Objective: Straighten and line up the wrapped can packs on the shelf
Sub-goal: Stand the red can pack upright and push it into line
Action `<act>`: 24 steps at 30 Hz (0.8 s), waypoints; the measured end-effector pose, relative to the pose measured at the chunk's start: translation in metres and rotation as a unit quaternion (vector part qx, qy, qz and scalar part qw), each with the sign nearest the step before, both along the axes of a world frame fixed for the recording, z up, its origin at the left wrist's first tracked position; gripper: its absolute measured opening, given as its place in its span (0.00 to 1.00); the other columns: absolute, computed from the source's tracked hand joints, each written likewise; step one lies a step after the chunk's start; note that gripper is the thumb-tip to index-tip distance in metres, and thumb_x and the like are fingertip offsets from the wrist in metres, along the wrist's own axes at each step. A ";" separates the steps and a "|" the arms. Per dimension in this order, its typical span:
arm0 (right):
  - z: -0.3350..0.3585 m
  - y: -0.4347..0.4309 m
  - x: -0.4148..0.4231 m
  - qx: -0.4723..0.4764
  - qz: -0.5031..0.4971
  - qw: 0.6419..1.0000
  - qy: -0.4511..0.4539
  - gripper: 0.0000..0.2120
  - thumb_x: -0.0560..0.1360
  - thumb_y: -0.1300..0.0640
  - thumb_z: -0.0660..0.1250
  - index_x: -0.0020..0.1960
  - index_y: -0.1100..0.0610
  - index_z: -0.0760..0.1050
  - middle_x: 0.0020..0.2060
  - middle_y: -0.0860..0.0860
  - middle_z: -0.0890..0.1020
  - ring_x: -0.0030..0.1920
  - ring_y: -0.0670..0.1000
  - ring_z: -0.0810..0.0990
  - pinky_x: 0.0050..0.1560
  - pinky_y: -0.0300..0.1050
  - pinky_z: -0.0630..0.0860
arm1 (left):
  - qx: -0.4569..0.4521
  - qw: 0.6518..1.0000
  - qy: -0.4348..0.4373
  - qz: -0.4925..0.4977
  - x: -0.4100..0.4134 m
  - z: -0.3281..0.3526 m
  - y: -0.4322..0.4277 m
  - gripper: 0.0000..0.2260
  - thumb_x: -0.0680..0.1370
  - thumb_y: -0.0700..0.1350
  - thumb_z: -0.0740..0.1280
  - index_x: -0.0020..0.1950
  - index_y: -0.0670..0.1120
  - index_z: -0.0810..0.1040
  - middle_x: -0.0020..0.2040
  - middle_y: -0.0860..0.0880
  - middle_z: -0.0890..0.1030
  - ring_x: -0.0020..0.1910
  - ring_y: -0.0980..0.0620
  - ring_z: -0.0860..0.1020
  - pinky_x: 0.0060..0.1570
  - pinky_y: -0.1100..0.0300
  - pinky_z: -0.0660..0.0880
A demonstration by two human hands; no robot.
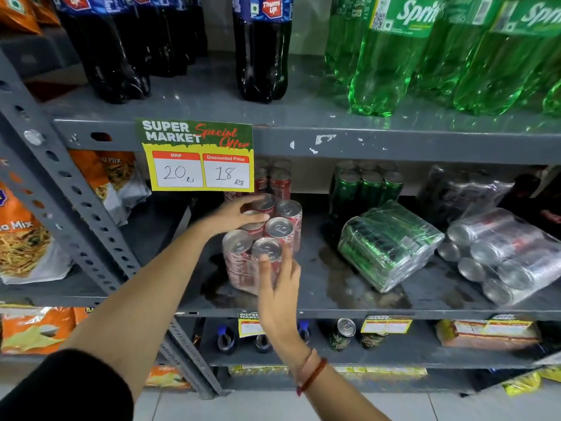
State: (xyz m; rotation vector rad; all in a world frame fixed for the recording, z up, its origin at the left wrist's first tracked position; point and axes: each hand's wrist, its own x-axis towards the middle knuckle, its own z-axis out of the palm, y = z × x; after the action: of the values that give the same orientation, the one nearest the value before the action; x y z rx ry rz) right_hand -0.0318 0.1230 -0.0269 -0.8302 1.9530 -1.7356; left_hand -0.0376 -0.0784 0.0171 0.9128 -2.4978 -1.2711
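A wrapped pack of red cans (267,238) stands upright near the front left of the grey middle shelf (334,311). My left hand (236,215) rests on the pack's top at its far left, fingers curled over the can lids. My right hand (277,287) presses flat against the pack's front face, fingers spread. A wrapped pack of green cans (388,244) lies tipped on its side to the right. Further right, a wrapped pack of silver cans (501,256) also lies on its side, askew.
More red cans (277,180), green cans (367,186) and a dark wrapped pack (461,189) stand behind. A price sign (197,156) hangs from the upper shelf, which holds cola (264,50) and Sprite bottles (394,56). Snack bags (24,238) fill the left bay.
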 end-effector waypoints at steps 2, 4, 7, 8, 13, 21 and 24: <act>0.006 0.005 -0.023 -0.019 -0.011 1.000 0.019 0.29 0.77 0.38 0.54 0.74 0.49 0.58 0.66 0.48 0.66 0.68 0.46 0.66 0.67 0.41 0.61 | -0.046 0.995 0.030 0.079 0.010 0.007 0.010 0.25 0.73 0.49 0.71 0.69 0.48 0.70 0.69 0.44 0.72 0.68 0.45 0.69 0.68 0.54 0.65; 0.017 -0.002 -0.058 -0.028 -0.030 0.998 0.048 0.26 0.77 0.42 0.58 0.72 0.53 0.63 0.63 0.50 0.69 0.65 0.49 0.70 0.67 0.45 0.65 | -0.103 0.970 0.091 0.199 0.024 0.004 0.039 0.25 0.74 0.50 0.69 0.69 0.47 0.69 0.69 0.42 0.70 0.68 0.43 0.69 0.66 0.52 0.65; 0.036 -0.033 -0.112 0.011 0.035 0.988 0.150 0.26 0.76 0.45 0.64 0.70 0.53 0.66 0.64 0.54 0.71 0.67 0.53 0.68 0.67 0.43 0.62 | -0.136 0.949 0.091 0.269 0.031 -0.014 0.102 0.30 0.72 0.57 0.68 0.71 0.50 0.64 0.75 0.40 0.57 0.73 0.38 0.58 0.69 0.40 0.60; 0.041 -0.047 -0.126 0.045 0.084 0.976 0.196 0.27 0.75 0.43 0.65 0.71 0.51 0.65 0.67 0.55 0.70 0.69 0.54 0.66 0.69 0.45 0.61 | -0.147 0.949 0.064 0.271 0.028 -0.021 0.118 0.34 0.71 0.60 0.67 0.73 0.50 0.61 0.77 0.40 0.53 0.75 0.38 0.53 0.69 0.39 0.57; 0.036 -0.094 -0.151 0.254 0.282 0.810 0.447 0.32 0.74 0.34 0.58 0.75 0.43 0.56 0.77 0.50 0.55 0.77 0.56 0.51 0.74 0.60 0.48 | -0.217 0.937 -0.010 0.273 0.014 -0.038 0.139 0.44 0.68 0.67 0.66 0.75 0.46 0.54 0.78 0.43 0.51 0.76 0.42 0.43 0.70 0.37 0.55; 0.019 -0.075 -0.144 0.248 0.185 0.808 0.502 0.22 0.81 0.44 0.51 0.74 0.45 0.59 0.75 0.48 0.62 0.70 0.59 0.63 0.64 0.59 0.64 | -0.304 0.950 -0.030 0.066 0.051 -0.038 0.071 0.49 0.65 0.69 0.64 0.76 0.41 0.52 0.77 0.49 0.52 0.75 0.54 0.38 0.73 0.48 0.33; 0.009 -0.059 -0.120 0.233 0.114 0.825 0.502 0.23 0.80 0.43 0.52 0.74 0.48 0.62 0.74 0.51 0.66 0.64 0.60 0.67 0.58 0.56 0.69 | -0.191 0.979 -0.069 -0.022 0.069 -0.026 0.033 0.49 0.65 0.61 0.72 0.77 0.50 0.47 0.77 0.55 0.44 0.73 0.54 0.33 0.74 0.41 0.41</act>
State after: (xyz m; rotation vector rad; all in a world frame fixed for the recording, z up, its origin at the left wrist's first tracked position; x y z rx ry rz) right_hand -0.1518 0.0636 -0.0179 -1.9092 2.5471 -0.5761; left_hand 0.0317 -0.0450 -0.0084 0.8785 -2.7451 -0.7156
